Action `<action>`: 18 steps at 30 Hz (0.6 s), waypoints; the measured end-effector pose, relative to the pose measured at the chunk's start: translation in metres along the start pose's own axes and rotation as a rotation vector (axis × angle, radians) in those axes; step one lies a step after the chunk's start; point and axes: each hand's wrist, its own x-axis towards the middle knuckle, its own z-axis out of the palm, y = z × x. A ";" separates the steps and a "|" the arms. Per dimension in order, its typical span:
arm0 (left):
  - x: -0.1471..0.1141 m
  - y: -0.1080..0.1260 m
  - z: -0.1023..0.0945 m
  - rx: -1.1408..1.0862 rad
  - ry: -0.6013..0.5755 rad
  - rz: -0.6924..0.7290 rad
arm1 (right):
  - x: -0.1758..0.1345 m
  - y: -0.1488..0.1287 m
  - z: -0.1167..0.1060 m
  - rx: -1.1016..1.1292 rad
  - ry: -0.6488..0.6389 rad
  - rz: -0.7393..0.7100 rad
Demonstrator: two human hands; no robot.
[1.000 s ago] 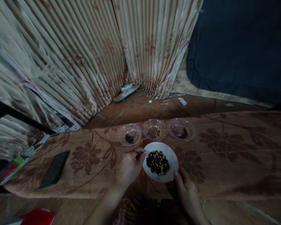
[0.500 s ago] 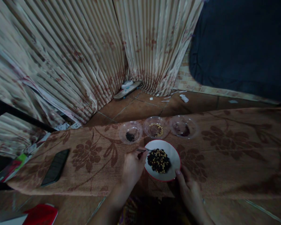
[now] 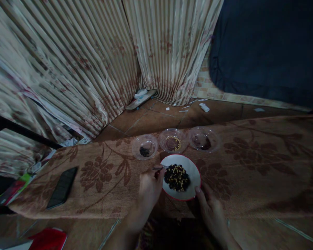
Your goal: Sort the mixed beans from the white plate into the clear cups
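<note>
In my left hand (image 3: 150,185), closed fingers pinch slim metal tweezers (image 3: 159,168), whose tip points right over the left side of a white plate (image 3: 194,180) with a red rim. On the plate lies a mixed heap of dark and yellow beans (image 3: 177,177). My right hand (image 3: 211,206) grips the plate's lower right edge, thumb on the rim and fingers partly hidden. Just beyond the plate stand clear plastic bowls: a left bowl (image 3: 150,140) with small black beans, a middle bowl (image 3: 165,148) with yellow ones, and a right bowl (image 3: 193,144) with dark reddish ones.
A dark phone (image 3: 62,187) lies at the left on the brown flowered tablecloth (image 3: 250,180). Striped curtains (image 3: 94,62) hang behind, with a skateboard (image 3: 139,100) and white scraps on the tiled floor. A red object (image 3: 48,239) is at the lower left.
The view has shifted slightly. My left hand and the tweezers stay at the plate's left side, my right hand still holds the rim, and the bean heap looks nearly the same.
</note>
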 end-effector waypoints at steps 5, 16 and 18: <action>-0.001 0.001 0.002 -0.007 0.016 0.006 | 0.000 0.000 0.000 -0.003 0.014 0.002; -0.002 -0.003 0.007 -0.041 0.053 0.018 | 0.000 -0.004 -0.001 -0.020 0.021 -0.007; -0.002 -0.002 0.006 -0.054 0.056 0.009 | 0.000 -0.005 -0.001 -0.018 0.031 -0.002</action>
